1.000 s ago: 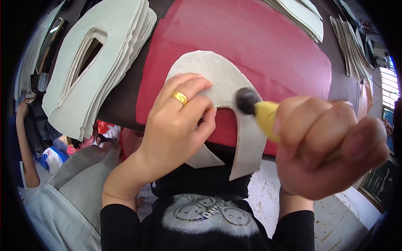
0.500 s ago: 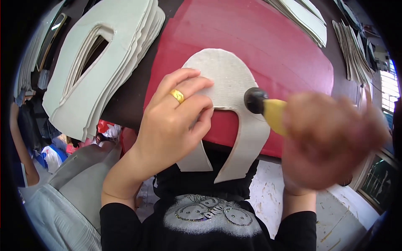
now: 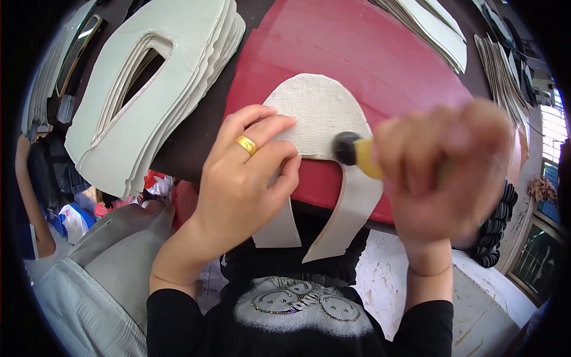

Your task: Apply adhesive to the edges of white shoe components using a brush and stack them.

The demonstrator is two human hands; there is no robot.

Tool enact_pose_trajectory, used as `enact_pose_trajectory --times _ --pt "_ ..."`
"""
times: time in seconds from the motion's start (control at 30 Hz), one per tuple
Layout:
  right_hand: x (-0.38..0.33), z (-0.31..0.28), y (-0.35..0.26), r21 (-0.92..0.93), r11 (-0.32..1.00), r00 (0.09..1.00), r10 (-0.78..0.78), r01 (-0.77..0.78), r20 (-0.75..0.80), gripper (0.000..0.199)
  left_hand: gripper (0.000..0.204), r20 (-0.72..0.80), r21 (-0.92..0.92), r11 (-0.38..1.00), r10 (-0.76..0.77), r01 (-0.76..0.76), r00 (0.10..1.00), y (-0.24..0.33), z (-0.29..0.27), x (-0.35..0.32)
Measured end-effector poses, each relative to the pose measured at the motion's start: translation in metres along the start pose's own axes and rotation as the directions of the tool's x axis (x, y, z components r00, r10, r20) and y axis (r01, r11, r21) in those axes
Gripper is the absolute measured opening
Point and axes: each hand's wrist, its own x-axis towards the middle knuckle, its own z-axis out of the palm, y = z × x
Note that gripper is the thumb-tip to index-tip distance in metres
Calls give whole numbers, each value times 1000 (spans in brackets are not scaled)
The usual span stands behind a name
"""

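Note:
A cream, horseshoe-shaped fabric shoe upper [image 3: 318, 101] lies on a red board, its two legs hanging past the near edge. My left hand [image 3: 244, 163], a gold ring on one finger, rests on its left part. Thumb and forefinger are closed on the inner curved edge, while the other fingertips press on the fabric. My right hand [image 3: 443, 169], blurred by motion, is wrapped round the yellow handle of a hammer [image 3: 366, 156]. The hammer's round black head is at the right end of the inner curve; whether it touches the fabric, I cannot tell.
The red board [image 3: 404, 65] covers much of the dark table. A stack of pale uppers [image 3: 98, 140] stands at the left, with further stacks [image 3: 431, 27] at the far right. Round black items [image 3: 496, 229] are piled beyond my right forearm. Another person's arm [image 3: 35, 202] shows at the left edge.
My right hand and the hammer have moved left, bringing the head nearer the inner curve. My left hand keeps its hold, and the view has shifted slightly.

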Motion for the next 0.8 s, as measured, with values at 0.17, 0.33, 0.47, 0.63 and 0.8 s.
enact_pose_trajectory --times 0.17,0.33,0.47,0.63,0.8 --pt "2 4 -4 -62 997 998 47 -48 -30 26 16 -5 -13 999 -35 35 999 0 0 1" --pt "-4 -11 -1 60 998 999 16 -19 49 26 17 47 -14 1000 -3 4 999 -1 -6 6" --pt "-5 -16 1 234 972 990 -36 2 140 27 16 -18 27 999 -43 44 999 9 -1 0" --pt "0 2 -1 130 991 993 -29 13 119 27 15 -99 57 993 -93 99 991 13 4 -6" --pt "-5 1 -8 -369 926 989 -120 79 -90 24 9 22 -11 1000 -19 19 1000 -11 -1 15"
